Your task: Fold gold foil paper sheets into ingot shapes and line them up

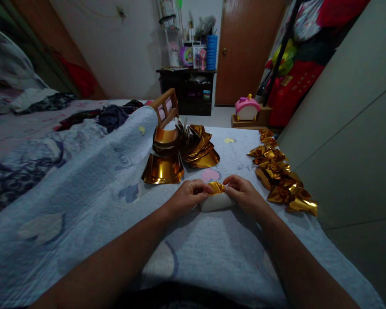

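Note:
A sheet of gold foil paper [216, 188] with a pale underside is pinched between my two hands, low over the bed. My left hand [190, 196] grips its left end with thumb and fingers, and my right hand [243, 195] grips the right end. The gold part between them looks narrow and creased, while the white part [218, 202] hangs toward me. Beyond my hands lie fanned stacks of flat gold foil sheets [165, 167]. To the right runs a row of folded gold foil pieces [278, 171].
A pale blue quilt [193, 253] with heart shapes covers the bed. A wooden rail [165, 107] rises at its far edge. Farther back are a dark cabinet [186, 92], a pink toy [247, 107] and a door [249, 51]. A pale wardrobe wall [350, 141] borders the right.

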Action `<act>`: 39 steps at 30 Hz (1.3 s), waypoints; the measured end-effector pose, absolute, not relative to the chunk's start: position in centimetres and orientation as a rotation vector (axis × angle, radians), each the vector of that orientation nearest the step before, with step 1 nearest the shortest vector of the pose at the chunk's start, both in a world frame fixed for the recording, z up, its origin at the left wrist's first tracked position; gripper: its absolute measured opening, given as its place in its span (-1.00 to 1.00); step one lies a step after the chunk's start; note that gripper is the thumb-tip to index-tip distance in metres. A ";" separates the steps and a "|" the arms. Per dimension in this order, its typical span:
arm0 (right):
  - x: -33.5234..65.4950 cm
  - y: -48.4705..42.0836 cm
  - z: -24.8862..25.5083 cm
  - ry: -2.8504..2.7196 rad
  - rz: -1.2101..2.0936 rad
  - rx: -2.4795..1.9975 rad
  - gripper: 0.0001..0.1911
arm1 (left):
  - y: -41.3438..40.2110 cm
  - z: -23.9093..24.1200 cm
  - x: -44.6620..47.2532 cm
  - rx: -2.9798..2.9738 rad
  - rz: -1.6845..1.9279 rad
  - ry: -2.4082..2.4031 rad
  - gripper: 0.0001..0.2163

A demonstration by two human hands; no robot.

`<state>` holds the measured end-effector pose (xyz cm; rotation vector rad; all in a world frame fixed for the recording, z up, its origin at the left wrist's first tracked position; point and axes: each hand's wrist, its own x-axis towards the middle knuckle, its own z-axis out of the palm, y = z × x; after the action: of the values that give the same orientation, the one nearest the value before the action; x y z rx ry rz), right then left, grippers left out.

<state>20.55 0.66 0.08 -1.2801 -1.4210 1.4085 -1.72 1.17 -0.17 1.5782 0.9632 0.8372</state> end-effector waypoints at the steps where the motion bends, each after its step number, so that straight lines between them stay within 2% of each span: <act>1: 20.6 0.7 0.0 -1.419 1.412 -1.268 -0.69 | 1.2 -0.2 -1.7 1.578 0.829 0.962 -0.85; 9: 20.2 0.7 -0.5 -1.427 1.266 -1.235 -0.73 | 1.1 0.2 -1.5 1.517 0.814 1.002 -0.84; 15: 20.1 0.2 0.4 -1.257 1.541 -1.127 -0.61 | 0.9 0.4 -1.2 1.243 0.889 1.039 -0.80; 22: 20.4 0.4 -0.1 -1.371 1.517 -1.059 -0.54 | 1.1 -0.5 -1.0 1.051 0.967 1.077 -0.73; 24: 20.3 0.6 -0.8 -1.466 1.356 -1.110 -0.52 | 1.2 -0.8 -1.0 1.007 0.970 1.052 -0.72; 29: 19.9 0.8 -2.0 -1.824 0.713 -1.269 -0.63 | 1.3 -1.1 -0.7 0.909 0.955 0.975 -0.72; 32: 19.8 0.6 -1.8 -1.963 0.429 -1.341 -0.64 | 1.2 -1.1 -0.5 0.935 0.960 1.002 -0.73; 39: 19.1 -0.3 -0.8 -2.117 0.120 -1.439 -0.68 | 1.1 -1.2 -0.5 0.957 0.937 0.975 -0.75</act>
<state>19.07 -0.30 -0.78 -1.4392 -2.1167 0.1199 -0.46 1.14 -1.16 0.9573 0.9748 0.9369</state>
